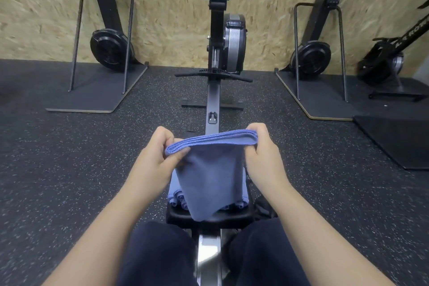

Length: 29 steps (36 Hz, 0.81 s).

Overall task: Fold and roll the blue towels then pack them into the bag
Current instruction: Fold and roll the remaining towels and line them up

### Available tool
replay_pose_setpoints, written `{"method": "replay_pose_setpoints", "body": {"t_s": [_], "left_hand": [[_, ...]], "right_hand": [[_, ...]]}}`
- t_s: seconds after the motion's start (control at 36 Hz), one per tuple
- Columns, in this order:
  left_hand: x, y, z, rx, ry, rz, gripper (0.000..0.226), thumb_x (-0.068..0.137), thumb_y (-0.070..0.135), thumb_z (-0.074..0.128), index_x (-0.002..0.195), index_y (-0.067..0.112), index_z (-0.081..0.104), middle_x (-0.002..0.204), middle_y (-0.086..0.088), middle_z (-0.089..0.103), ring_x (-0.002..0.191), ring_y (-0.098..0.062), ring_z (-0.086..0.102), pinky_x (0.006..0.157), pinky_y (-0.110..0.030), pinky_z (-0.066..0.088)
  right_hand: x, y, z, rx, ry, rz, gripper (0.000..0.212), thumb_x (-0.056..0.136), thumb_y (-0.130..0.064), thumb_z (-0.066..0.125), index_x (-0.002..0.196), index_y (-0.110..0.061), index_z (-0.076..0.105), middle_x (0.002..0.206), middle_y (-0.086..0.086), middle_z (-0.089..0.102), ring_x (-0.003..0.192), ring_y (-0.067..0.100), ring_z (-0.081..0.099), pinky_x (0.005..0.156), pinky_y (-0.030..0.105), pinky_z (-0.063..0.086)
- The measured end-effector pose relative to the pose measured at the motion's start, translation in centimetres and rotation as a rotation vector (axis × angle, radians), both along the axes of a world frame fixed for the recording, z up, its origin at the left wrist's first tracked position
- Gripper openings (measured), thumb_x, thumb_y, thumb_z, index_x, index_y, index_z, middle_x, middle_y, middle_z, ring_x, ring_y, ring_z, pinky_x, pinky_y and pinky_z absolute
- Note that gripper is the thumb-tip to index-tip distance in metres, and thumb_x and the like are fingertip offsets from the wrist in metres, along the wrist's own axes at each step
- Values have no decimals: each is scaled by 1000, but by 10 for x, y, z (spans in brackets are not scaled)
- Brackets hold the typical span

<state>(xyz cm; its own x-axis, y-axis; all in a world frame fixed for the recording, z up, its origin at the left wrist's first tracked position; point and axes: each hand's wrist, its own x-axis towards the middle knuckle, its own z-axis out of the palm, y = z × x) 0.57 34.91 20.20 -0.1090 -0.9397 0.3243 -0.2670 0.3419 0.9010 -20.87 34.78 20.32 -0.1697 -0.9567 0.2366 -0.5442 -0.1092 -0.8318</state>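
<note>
Both hands pinch the folded blue towel: left hand, right hand, each grip narrow.

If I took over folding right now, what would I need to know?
Left hand and right hand each pinch an end of the folded blue towel, held up over the rowing machine seat.
More blue towels lie on the seat behind it; some look rolled.
Done: this towel is folded.
Left: roll it, then pack them all. No bag is in view.
</note>
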Motion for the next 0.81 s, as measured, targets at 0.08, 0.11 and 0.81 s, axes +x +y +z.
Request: {"method": "replay_pose_setpoints", "body": {"t_s": [0.08,0.11,0.81], "left_hand": [[0,-5,1,-13,-17,10,36,84,39,70,75,32,36,88,18,70,84,-18,59,85,-58,46],[1,-8,-1,-16,-31,6,33,87,29,70,78,34,38,96,18,72,94,-15,63,90,-57,45],[8,-56,-16,-44,-56,83,44,91,-2,57,96,41,65,97,29,68,91,9,61,76,-5,42]], "right_hand": [[0,-6,0,-2,-17,-4,29,91,-4,38,105,-28,45,77,-7,54,66,17,46,59,28,34],[1,-8,0,-5,-14,-7,28,92,-4,38,106,-27,45,78,-6,55,67,17,47,61,28,36],[5,-50,-14,13,86,-56,23,95,-19,41,96,-42,44,79,-4,64,78,26,63,69,49,53]]}}
